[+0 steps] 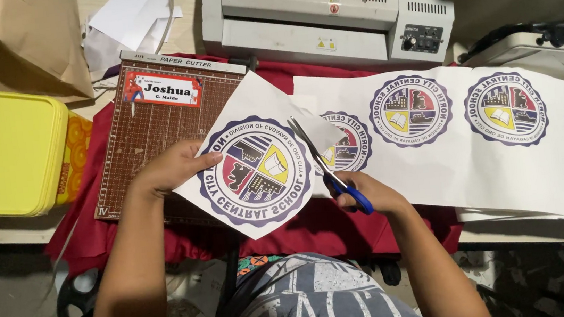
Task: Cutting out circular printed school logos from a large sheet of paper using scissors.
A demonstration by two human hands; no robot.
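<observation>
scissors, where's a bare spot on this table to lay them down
The brown cutting board is bare below its small printed card, between the yellow lidded box and the left hand. The red cloth at the near edge is also bare. The right side is crowded: the long printed sheet covers it, the laminator behind.

red cloth (pixel 290 231) on table, dim floor (pixel 5 313)

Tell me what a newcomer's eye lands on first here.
The round printed emblem on a loose white sheet at centre, pinched by the left hand while the right hand works blue-handled scissors along it. Next, the bright yellow box at far left.
</observation>
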